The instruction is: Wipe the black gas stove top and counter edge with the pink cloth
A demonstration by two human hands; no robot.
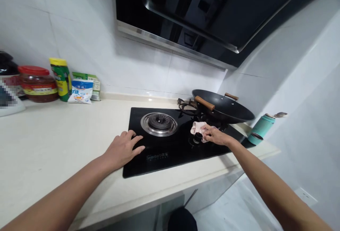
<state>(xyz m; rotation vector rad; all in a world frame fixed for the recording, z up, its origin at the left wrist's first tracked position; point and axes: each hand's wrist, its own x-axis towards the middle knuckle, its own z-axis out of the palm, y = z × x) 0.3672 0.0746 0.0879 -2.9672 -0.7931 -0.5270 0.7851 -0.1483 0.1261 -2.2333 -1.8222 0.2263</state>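
Note:
My right hand [214, 135] is closed on a pale pink cloth [198, 127], pressed to the black glass gas stove [170, 149] right beside a black control knob [197, 137]. At the stove's left edge my left hand [124, 148] rests with its fingers spread, holding nothing. Between the hands, toward the back, is the left burner [159, 123] with its bare metal ring. A black wok [225, 108] with wooden handles sits over the right side of the stove, just behind the cloth, and hides the right burner.
A loose black pan support [187, 106] lies behind the stove's middle. Teal containers [261, 128] stand at the right corner. Along the left wall are a red-lidded jar [39, 84], a green bottle [61, 79] and a blue-white packet [81, 91]. The range hood [180, 15] hangs overhead.

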